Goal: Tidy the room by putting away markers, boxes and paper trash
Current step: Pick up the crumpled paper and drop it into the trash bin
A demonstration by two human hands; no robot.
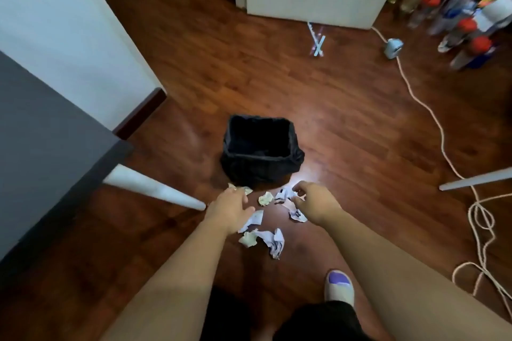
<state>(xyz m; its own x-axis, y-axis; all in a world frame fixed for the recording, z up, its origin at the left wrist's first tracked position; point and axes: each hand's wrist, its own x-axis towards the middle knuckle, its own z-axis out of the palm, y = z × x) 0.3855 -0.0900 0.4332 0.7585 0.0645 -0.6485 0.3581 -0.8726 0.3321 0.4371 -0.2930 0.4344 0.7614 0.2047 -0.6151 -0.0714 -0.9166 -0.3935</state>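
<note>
Left hand [229,205], right hand [311,201] at crumpled papers [273,241]; bin [257,171] beyond; table leg [155,188] beside.

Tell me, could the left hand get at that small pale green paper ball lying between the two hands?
Probably yes. The left hand is low over the floor, right beside the green paper ball. Only bare wood shows between them, and nothing covers the ball.

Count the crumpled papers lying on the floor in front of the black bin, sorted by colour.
Cream-green crumpled papers: 3
Bluish-white crumpled papers: 4 (the two rightmost lie close together and may be joined)
Total: 7
</note>
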